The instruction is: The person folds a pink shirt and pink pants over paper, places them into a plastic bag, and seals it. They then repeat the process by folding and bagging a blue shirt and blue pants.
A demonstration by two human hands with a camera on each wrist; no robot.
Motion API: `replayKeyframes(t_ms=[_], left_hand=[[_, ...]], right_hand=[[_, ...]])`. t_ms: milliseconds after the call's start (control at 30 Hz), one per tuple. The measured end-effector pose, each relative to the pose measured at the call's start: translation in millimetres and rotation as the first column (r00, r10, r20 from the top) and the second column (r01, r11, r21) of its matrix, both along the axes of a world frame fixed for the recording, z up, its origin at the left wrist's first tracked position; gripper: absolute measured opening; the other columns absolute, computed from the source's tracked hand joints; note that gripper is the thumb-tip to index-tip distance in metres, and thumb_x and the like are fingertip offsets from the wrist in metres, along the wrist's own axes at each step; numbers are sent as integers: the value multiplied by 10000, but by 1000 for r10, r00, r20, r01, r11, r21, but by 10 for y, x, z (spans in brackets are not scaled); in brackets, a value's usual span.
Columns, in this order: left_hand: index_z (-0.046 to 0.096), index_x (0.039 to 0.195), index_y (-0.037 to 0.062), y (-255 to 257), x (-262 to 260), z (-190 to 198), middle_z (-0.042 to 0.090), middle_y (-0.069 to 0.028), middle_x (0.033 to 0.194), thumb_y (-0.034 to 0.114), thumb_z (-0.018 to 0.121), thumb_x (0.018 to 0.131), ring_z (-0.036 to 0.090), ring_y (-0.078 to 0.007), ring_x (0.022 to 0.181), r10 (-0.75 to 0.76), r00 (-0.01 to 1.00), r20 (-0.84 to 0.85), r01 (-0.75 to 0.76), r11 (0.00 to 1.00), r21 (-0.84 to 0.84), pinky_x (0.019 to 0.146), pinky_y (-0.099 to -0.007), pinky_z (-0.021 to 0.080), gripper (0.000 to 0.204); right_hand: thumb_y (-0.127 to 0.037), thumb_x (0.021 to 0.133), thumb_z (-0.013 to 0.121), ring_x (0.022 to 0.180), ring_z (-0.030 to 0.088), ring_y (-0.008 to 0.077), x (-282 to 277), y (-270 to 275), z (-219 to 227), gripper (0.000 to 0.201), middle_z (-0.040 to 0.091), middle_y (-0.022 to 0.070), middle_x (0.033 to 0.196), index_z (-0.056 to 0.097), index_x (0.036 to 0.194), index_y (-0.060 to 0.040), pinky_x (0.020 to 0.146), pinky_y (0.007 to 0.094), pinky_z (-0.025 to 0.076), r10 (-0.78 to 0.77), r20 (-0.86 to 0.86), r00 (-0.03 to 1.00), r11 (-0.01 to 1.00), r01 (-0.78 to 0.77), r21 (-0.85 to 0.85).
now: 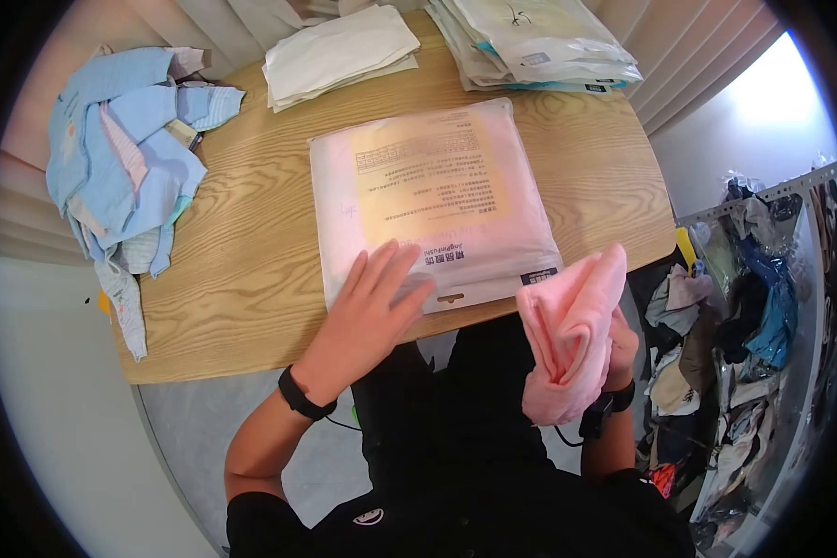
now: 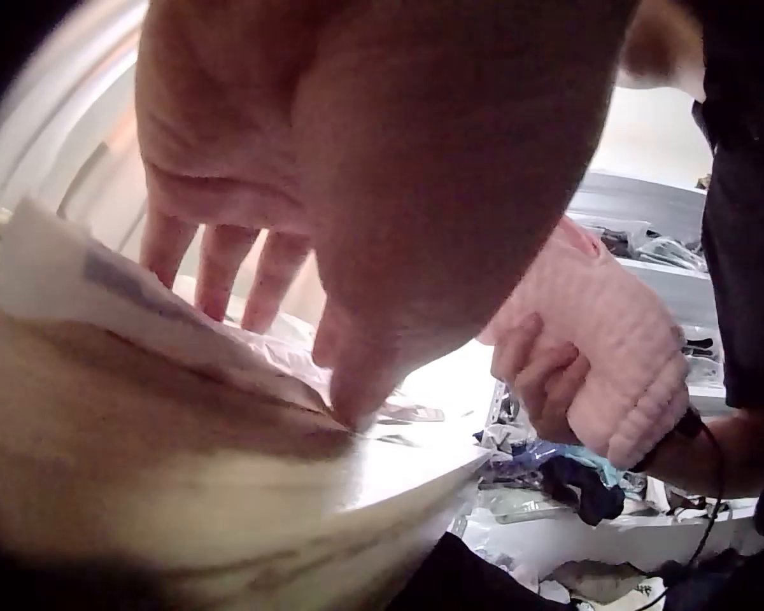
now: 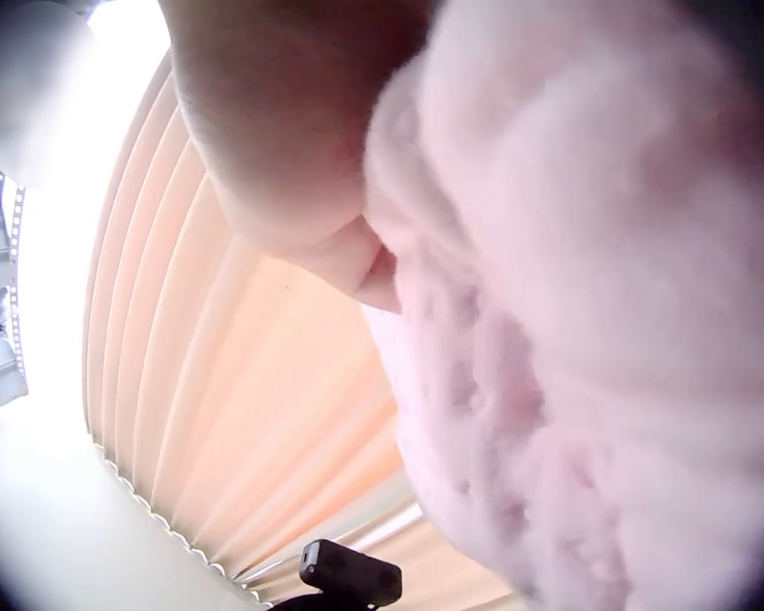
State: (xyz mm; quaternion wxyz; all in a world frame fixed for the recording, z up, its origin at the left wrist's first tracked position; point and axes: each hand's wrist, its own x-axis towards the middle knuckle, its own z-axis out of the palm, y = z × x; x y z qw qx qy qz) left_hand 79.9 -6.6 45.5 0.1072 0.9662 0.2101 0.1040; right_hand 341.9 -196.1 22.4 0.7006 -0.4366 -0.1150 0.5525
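Observation:
A plastic garment bag [image 1: 418,200] with printed text, pink showing through its edges, lies flat along the front of the wooden table. My left hand [image 1: 372,298] is spread with straight fingers over its near left edge; the left wrist view shows the fingertips right at the bag. My right hand [image 1: 623,344] grips a folded pink fleecy cloth item [image 1: 572,335], held up at the table's front right edge. In the left wrist view, fingers [image 2: 535,369] curl round the item's textured side. The cloth hides much of the right hand in the head view.
Blue and striped baby clothes [image 1: 130,139] are heaped on the table's left. White flat bags [image 1: 339,56] lie at the back, with a stack of packed bags [image 1: 539,46] to their right. A shelf rack [image 1: 763,298] with bagged clothes stands right of the table.

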Motion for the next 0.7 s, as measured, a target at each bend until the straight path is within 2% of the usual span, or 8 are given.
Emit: replayKeyframes(t_ms=[67, 167, 267, 367, 467, 600, 667, 700], left_hand=[[582, 1199, 69, 28, -11, 3, 459, -166, 1373, 109, 657, 841, 402, -356, 1311, 22, 999, 45, -19, 997, -73, 1075, -466, 358, 368], [577, 1192, 42, 88, -47, -99, 459, -174, 1370, 67, 636, 848, 408, -356, 1304, 75, 996, 55, -73, 997, -33, 1060, -431, 386, 350], [558, 1214, 34, 71, -53, -84, 448, -174, 1381, -5, 597, 819, 406, -356, 1307, 54, 998, 8, -54, 999, -1, 1059, -421, 394, 400], [525, 1255, 43, 78, -46, 69, 421, -170, 1409, -48, 561, 774, 403, -357, 1313, -28, 998, -61, 31, 999, 43, 1068, -424, 385, 490], [490, 1301, 58, 82, -54, 87, 390, -164, 1437, -65, 534, 747, 395, -357, 1322, -24, 997, -71, 29, 996, 79, 1082, -425, 370, 570], [432, 1375, 79, 140, -104, 110, 357, -161, 1464, -72, 520, 762, 372, -357, 1339, -36, 994, -102, 39, 999, 32, 1094, -455, 345, 637], [362, 1440, 113, 117, -105, 217, 330, -159, 1484, -71, 512, 772, 349, -355, 1356, 24, 956, -292, 42, 975, 217, 1096, -491, 326, 708], [362, 1440, 113, 115, -110, 217, 330, -159, 1484, -71, 512, 772, 349, -355, 1356, 23, 956, -292, 43, 975, 218, 1096, -491, 326, 708]], right_hand=[[-158, 751, 541, 1043, 615, 322, -10, 4, 15, 562, 598, 224, 1158, 455, 1253, 80, 953, 387, 473, 83, -62, 995, 995, -79, 59], [-152, 716, 535, 1042, 614, 324, 24, -78, -134, 585, 600, 221, 1151, 458, 1246, 83, 947, 386, 475, 122, -43, 992, 991, -120, 53], [-156, 714, 525, 1037, 613, 324, -10, -69, -150, 574, 607, 212, 1136, 469, 1234, 82, 946, 384, 472, 114, -80, 990, 991, -108, 79], [-157, 710, 518, 1040, 612, 316, -16, -77, -143, 572, 609, 205, 1133, 475, 1230, 79, 949, 382, 467, 145, -33, 989, 989, -144, 36], [-156, 706, 519, 1041, 610, 311, -6, -66, -151, 574, 607, 203, 1139, 479, 1231, 73, 958, 382, 459, 170, 47, 984, 984, -173, 52], [-155, 703, 520, 1052, 606, 306, -19, -33, -196, 588, 602, 202, 1151, 476, 1244, 70, 963, 379, 454, 196, -44, 980, 970, -187, 155], [-156, 704, 521, 1074, 596, 304, -24, -46, -185, 602, 593, 202, 1171, 465, 1261, 67, 974, 378, 445, 189, -31, 982, 978, -185, 98], [-156, 704, 521, 1074, 596, 304, -24, -54, -190, 602, 593, 202, 1171, 465, 1261, 67, 974, 378, 445, 188, -31, 982, 978, -184, 99]])
